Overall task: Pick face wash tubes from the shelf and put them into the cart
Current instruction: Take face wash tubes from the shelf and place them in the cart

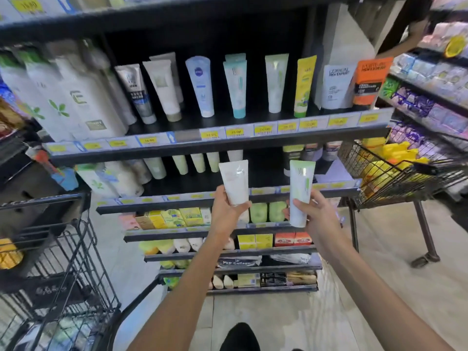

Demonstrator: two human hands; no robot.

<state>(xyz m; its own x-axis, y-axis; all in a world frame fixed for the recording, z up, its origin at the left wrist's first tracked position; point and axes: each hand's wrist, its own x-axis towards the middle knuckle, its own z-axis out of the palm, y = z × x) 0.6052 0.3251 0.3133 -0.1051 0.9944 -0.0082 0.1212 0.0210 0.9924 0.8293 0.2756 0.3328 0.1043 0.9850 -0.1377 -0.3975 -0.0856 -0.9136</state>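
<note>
Two bare forearms reach up from the bottom edge toward a dark shelf unit (220,144), with a black shoe (239,336) on the pale floor between them. At the left forearm's end, the left hand (225,211) grips a white tube (234,182) by its lower end, fingers and thumb curled round it. This tube stands nearly upright, its long axis vertical with a slight lean to the left, flat crimped end up and cap end down in the hand. Beside it, the right hand (316,214) holds a white-and-green tube (301,192) the same way, fingers wrapped round its lower half, crimped end up, cap end down, long axis close to vertical. Both tubes are held in the air in front of the unit's second shelf, apart from each other and touching nothing but the hands.

Above them, along the front edge of the upper shelf, a row of face wash tubes (234,88) stands cap down behind yellow price labels (263,129); large white bottles (76,97) fill that shelf's left end and an orange box (372,82) sits at its right end. Lower shelves carry small boxes and packets, too blurred to read. A black wire cart (63,262) stands at the left edge of the view. Another wire cart (390,171), holding yellow packages, stands to the right of the shelf unit.
</note>
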